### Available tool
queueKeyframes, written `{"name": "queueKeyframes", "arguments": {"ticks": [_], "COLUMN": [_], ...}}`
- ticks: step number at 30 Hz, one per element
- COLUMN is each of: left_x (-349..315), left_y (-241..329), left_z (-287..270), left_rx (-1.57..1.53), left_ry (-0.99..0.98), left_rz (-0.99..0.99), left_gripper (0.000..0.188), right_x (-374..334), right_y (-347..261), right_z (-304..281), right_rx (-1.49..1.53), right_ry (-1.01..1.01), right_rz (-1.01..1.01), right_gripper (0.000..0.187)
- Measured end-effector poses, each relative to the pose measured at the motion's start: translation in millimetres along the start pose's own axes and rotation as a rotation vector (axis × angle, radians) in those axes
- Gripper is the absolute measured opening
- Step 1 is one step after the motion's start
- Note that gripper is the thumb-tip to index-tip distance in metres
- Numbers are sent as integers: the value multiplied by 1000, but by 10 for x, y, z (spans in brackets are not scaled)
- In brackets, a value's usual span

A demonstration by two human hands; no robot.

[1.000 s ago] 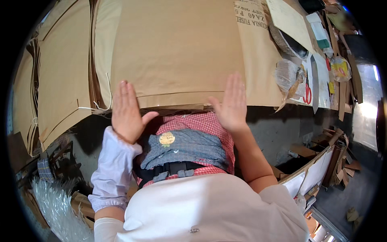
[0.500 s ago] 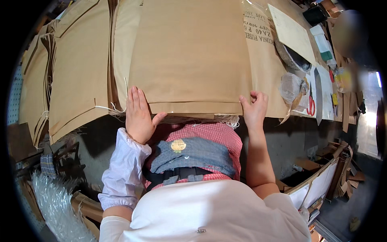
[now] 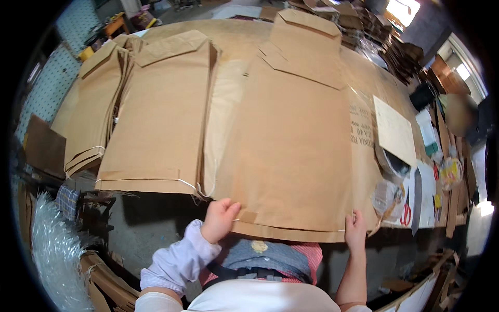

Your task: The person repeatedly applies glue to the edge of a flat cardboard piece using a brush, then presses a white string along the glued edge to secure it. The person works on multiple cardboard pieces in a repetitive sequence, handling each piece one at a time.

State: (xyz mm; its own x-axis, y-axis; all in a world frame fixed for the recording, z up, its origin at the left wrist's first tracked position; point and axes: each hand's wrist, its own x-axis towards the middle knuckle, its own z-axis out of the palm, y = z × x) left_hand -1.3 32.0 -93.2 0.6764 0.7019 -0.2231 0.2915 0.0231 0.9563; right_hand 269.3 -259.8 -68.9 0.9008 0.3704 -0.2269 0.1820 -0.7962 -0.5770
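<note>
A large brown paper sack [image 3: 296, 151] lies flat in front of me, its folded bottom edge at the table's near edge. My left hand [image 3: 221, 221] is closed on the sack's near left corner, thumb on top, beside a small brown patch and a bit of white string. At the near right corner, my right hand [image 3: 356, 231] pinches the edge between thumb and fingers. The sack's far end overlaps another sack with a folded flap [image 3: 306, 23].
Two stacks of brown sacks [image 3: 150, 114] lie to the left. On the right are a pale board [image 3: 393, 127] over a round bowl, a plastic bag [image 3: 384, 197], red-handled scissors [image 3: 406, 213] and a long blade [image 3: 417, 200]. A bundle of clear plastic strands [image 3: 57, 249] stands low left.
My view has tilted up, showing more of the table's far side. My left hand has gone from lying flat with the thumb spread to gripping the sack's corner. My right hand now pinches the opposite corner.
</note>
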Motion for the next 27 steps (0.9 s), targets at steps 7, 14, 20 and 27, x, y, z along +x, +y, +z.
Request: {"name": "queueKeyframes", "arguments": {"ticks": [7, 14, 20, 27], "left_x": [-366, -484, 217, 33], "left_y": [511, 164, -509, -225], "left_z": [-964, -2817, -4399, -3737], "left_rx": [867, 505, 513, 998], "left_ry": [732, 1042, 823, 1254], "left_rz": [765, 388, 87, 243], "left_gripper": [15, 23, 26, 24], "right_x": [-182, -273, -363, -270], "right_y": [-972, -2515, -3088, -1705], "right_z": [805, 1765, 2089, 682], "right_rx": [423, 684, 829, 314], "right_ry": [50, -632, -1000, -934], "right_rz": [-516, -595, -355, -843], "right_gripper": [28, 40, 48, 25]}}
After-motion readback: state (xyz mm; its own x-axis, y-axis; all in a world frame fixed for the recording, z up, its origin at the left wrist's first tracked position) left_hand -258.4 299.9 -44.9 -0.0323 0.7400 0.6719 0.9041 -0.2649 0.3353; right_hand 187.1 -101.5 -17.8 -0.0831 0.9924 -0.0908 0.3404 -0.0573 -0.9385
